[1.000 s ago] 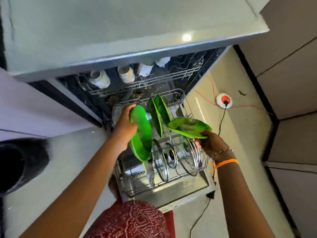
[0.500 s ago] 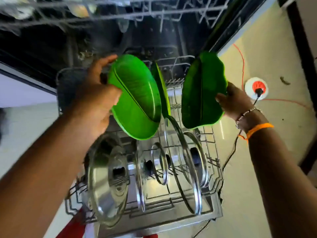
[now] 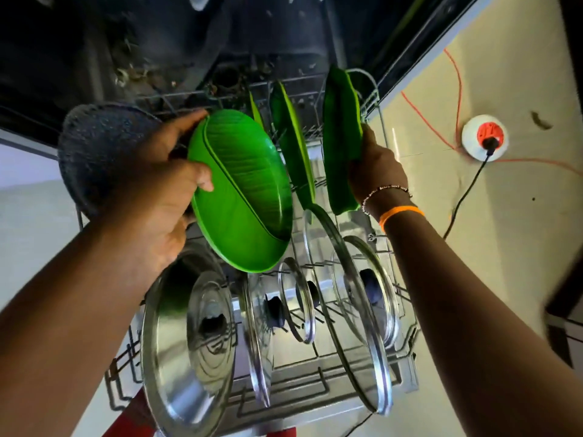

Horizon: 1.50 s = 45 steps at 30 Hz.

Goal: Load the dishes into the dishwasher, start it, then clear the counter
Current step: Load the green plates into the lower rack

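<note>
I note a beige floor [image 3: 520, 247] to the right of the appliance. On it sits a round white socket unit [image 3: 485, 137] with a red centre. A black plug [image 3: 491, 143] is seated in it, and its black cable [image 3: 463, 197] runs down and left across the floor. An orange wire [image 3: 454, 89] loops past the socket unit. A small dark scrap [image 3: 541, 119] lies nearby, apart from the unit.

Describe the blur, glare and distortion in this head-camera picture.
Head view: left hand and dark pan edges are motion-blurred; steel lids carry bright glare; the dishwasher interior is dark; the wide angle bends the rack wires.
</note>
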### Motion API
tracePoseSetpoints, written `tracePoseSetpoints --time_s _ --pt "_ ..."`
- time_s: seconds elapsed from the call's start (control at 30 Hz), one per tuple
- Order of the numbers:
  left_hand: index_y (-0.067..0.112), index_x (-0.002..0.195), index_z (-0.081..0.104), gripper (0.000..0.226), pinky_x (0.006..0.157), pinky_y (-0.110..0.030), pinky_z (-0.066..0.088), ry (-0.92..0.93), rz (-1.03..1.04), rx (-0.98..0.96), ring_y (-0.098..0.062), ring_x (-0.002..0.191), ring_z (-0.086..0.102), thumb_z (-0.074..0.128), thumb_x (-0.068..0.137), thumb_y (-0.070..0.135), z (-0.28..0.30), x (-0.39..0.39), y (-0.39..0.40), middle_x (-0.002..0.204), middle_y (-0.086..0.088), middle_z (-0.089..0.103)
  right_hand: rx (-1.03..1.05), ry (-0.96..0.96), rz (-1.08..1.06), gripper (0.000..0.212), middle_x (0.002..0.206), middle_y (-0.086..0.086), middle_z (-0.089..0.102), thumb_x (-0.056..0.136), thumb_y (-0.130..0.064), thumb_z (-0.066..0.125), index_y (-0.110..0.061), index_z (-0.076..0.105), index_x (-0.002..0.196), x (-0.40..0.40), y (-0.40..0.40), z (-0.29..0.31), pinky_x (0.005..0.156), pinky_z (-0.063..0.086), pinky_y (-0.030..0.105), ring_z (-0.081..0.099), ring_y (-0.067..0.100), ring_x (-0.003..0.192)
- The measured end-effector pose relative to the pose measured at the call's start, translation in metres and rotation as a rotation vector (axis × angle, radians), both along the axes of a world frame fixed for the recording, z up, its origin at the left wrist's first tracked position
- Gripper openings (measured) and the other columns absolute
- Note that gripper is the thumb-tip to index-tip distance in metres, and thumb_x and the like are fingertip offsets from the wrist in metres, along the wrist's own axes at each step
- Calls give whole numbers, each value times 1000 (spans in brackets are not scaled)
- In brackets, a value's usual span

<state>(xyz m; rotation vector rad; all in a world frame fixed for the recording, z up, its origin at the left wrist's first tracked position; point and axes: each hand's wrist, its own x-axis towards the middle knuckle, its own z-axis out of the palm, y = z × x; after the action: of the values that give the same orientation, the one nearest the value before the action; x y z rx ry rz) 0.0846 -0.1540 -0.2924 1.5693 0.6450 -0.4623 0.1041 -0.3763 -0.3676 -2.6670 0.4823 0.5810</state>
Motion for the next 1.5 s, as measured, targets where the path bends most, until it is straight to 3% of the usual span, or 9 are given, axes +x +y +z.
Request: tracePoseSetpoints --time_s 0.23,0.4,0.57,0.73,1.07,1.23,1.3,1.4,1.5 --pt "46 104 59 67 90 -47 45 28 29 12 -19 104 59 42 74 -11 -10 4 1 101 14 65 24 39 16 67 113 27 60 93 -7 42 -17 7 149 -3 8 -13 71 38 36 59 39 100" --pt "36 123 55 69 82 -38 46 0 77 4 -19 101 60 38 77 -13 -12 5 7 102 10 65 12 -76 10 65 109 25 60 94 -11 43 -17 9 149 -20 7 -7 66 35 37 57 38 95" --pt "38 122 55 70 77 -35 47 7 78 -3 -16 101 60 40 76 -13 -11 4 9 102 13 65 -36 -118 44 64 106 23 60 95 -10 41 -19 9 149 -23 8 2 63 31 35 56 37 92" --pt "43 112 57 66 91 -46 45 29 89 5 -19 105 58 42 77 -11 -13 3 7 107 12 63 -19 -122 61 62 106 25 60 95 -8 40 -18 12 149 -9 6 1 63 30 34 57 37 91" --pt "43 108 54 63 81 -36 48 45 124 -9 -13 96 59 38 82 -12 -18 0 7 96 17 62 74 -15 164 62 110 27 59 94 -17 48 -20 16 147 -2 9 -30 69 39 36 59 38 96" --pt "38 113 52 62 69 -30 48 32 153 29 -12 88 59 32 85 -14 -20 -2 12 95 14 61 148 -124 8 39 120 21 58 95 -27 46 -7 49 129 -5 5 -26 90 40 35 54 36 111" --pt "37 109 51 59 66 -27 47 25 164 37 -9 85 58 32 86 -14 -17 0 11 93 14 61 256 -235 -79 31 108 17 64 96 -27 45 -4 60 111 -12 7 -12 80 39 30 58 31 100" --pt "35 113 53 57 68 -28 50 17 164 35 -9 86 59 35 87 -13 -13 8 4 95 12 62 734 -199 -325 22 75 -3 61 94 -30 49 -13 62 92 -20 17 15 60 42 23 57 9 66" --pt "31 121 53 54 76 -31 51 11 139 -8 -13 93 61 38 89 -9 -7 18 -11 105 8 63 1072 -177 -569 13 74 -3 63 81 -23 63 -16 60 92 -21 21 27 60 51 22 60 7 65"
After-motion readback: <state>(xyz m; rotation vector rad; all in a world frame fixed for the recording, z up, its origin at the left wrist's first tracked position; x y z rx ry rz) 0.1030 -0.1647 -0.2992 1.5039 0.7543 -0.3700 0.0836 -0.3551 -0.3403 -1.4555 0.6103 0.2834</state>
